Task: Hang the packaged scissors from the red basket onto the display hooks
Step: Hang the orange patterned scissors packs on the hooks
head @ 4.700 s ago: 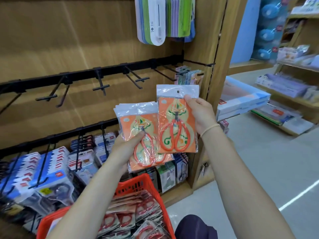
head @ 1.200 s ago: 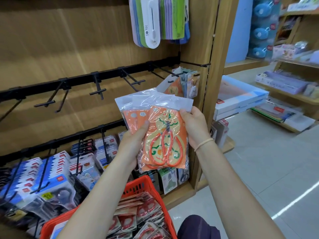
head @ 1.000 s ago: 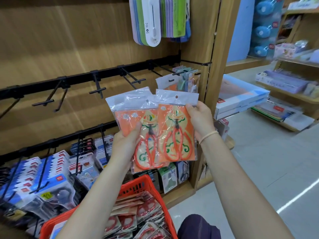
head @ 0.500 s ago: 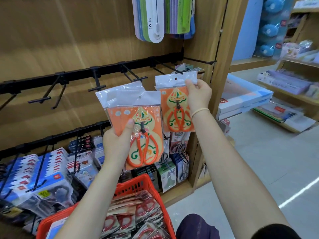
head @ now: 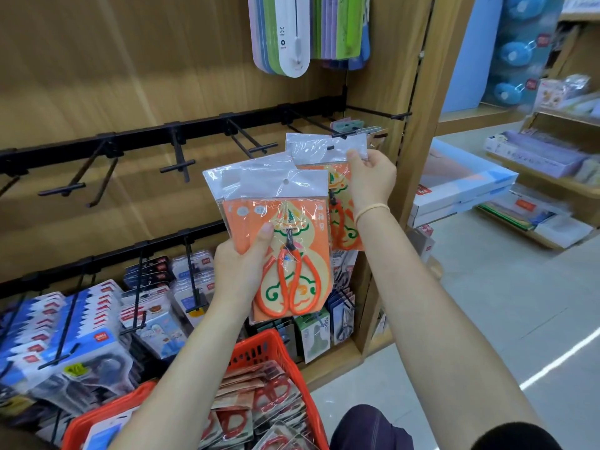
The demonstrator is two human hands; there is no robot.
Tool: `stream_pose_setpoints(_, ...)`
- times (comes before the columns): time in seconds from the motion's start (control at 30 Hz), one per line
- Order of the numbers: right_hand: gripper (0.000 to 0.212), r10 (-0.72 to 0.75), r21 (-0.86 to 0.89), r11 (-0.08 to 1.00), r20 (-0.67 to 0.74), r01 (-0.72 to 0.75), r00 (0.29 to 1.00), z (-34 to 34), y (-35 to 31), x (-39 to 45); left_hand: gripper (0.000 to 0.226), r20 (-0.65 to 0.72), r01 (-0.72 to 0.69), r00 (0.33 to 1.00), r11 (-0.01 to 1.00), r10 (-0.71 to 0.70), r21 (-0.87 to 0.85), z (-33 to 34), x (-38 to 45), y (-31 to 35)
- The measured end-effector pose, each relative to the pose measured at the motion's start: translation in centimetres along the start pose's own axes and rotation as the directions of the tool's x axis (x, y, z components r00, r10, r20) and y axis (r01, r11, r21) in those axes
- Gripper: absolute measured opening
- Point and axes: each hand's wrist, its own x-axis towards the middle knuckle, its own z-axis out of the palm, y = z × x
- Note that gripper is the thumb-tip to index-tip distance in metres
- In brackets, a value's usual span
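Far left, the lower rail is packed with blue carded packs [head: 48,323] hanging on their hooks, while the upper rail [head: 143,138] has bare black hooks [head: 178,164] sticking out of it. Down below sits the red basket [head: 259,349], with more scissors packs [head: 259,401] lying piled inside. Moving over, the left hand [head: 240,271] grips a small stack of packaged scissors [head: 285,254], thumb curled over the orange card on front, rest of the fingers behind where I can't see them. Orange handles point down. Next, the right hand [head: 370,180] pinches 1 single pack [head: 324,149] by its clear top flap, holding it up right at the tip of the rightmost hook [head: 341,135]. Can't tell if the hole is actually on the hook. Some packs [head: 354,126] already hang behind it, against the wooden post [head: 412,92].
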Motion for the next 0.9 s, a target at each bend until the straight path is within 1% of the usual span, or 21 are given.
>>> stream_pose_setpoints(0.1,0.046,-0.003,-0.006,1.0,0.019,0.003,1.0,0.3,-0.1,0.1,0.019,0.052,0.031,0.998,0.999,-0.029,-0.045,0.3,0.0,0.2)
stream_pose_setpoints(0.13,0.044,0.013,-0.013,1.0,0.029,-0.013,1.0,0.3,-0.3,0.0,0.019,0.059,0.039,0.998,0.997,-0.035,-0.06,0.3,0.0,0.3)
stream_pose_setpoints(0.17,0.035,0.02,-0.016,1.0,0.024,-0.02,1.0,0.3,-0.3,-0.1,0.019,0.066,0.042,0.997,0.997,-0.038,-0.071,0.4,0.0,0.4)
stream_pose_setpoints(0.23,0.007,0.052,0.019,0.999,-0.015,-0.051,0.999,-0.1,-0.2,-0.6,0.021,0.073,0.046,0.997,0.995,-0.04,-0.089,0.5,0.0,0.5)
stream_pose_setpoints(0.3,0.019,0.035,0.029,0.999,-0.068,-0.033,0.997,-0.7,0.1,-1.5,0.024,0.074,0.053,0.996,0.993,-0.046,-0.107,0.6,0.0,0.6)
stream_pose_setpoints(0.33,0.016,0.014,0.009,1.0,-0.055,-0.013,0.998,-1.0,0.0,-2.1,0.024,0.071,0.058,0.996,0.992,-0.05,-0.113,0.7,0.0,0.5)
stream_pose_setpoints(0.37,0.012,0.016,0.003,1.0,-0.001,-0.016,1.0,-1.2,0.1,-2.9,0.021,0.066,0.063,0.996,0.991,-0.055,-0.117,0.8,0.0,0.4)
stream_pose_setpoints(0.4,0.019,0.039,0.009,0.999,0.096,-0.04,0.995,-1.4,0.2,-3.8,0.019,0.064,0.065,0.996,0.99,-0.057,-0.121,0.9,-0.1,0.4)
stream_pose_setpoints(0.43,0.031,0.083,0.028,0.996,0.199,-0.09,0.976,-1.7,0.4,-4.7,0.016,0.065,0.066,0.996,0.99,-0.058,-0.125,1.1,-0.1,0.3)
stream_pose_setpoints(0.47,0.039,0.131,0.05,0.987,0.292,-0.152,0.947,-2.0,0.5,-5.5,0.014,0.068,0.068,0.996,0.99,-0.06,-0.126,1.3,-0.2,0.3)
stream_pose_setpoints(0.5,0.038,0.154,0.067,0.98,0.352,-0.189,0.923,-2.3,0.6,-6.2,0.015,0.077,0.074,0.995,0.989,-0.064,-0.13,1.6,-0.4,0.3)
stream_pose_setpoints(0.53,0.031,0.15,0.083,0.977,0.385,-0.196,0.911,-2.5,0.7,-6.7,0.016,0.087,0.079,0.994,0.988,-0.068,-0.131,1.8,-0.5,0.3)
stream_pose_setpoints(0.57,0.023,0.137,0.096,0.977,0.389,-0.189,0.911,-2.8,0.9,-7.0,0.017,0.095,0.08,0.993,0.989,-0.068,-0.128,2.0,-0.6,0.2)
stream_pose_setpoints(0.67,0.003,0.114,0.094,0.984,0.334,-0.154,0.936,-3.1,1.0,-7.0,0.018,0.089,0.078,0.994,0.992,-0.069,-0.097,2.1,-0.7,0.3)
stream_pose_setpoints(0.7,0.002,0.122,0.072,0.985,0.329,-0.154,0.936,-3.2,0.9,-6.8,0.021,0.082,0.08,0.994,0.993,-0.073,-0.09,2.0,-0.6,0.2)
stream_pose_setpoints(0.8,0.01,0.15,0.022,0.986,0.345,-0.168,0.927,-3.0,0.7,-6.4,0.028,0.048,0.061,0.997,0.995,-0.058,-0.074,1.6,-0.4,0.2)
stream_pose_setpoints(0.9,0.015,0.173,0.001,0.983,0.343,-0.184,0.923,-2.6,0.7,-6.0,0.027,0.039,0.012,0.999,0.999,-0.01,-0.038,1.3,-0.2,0.4)
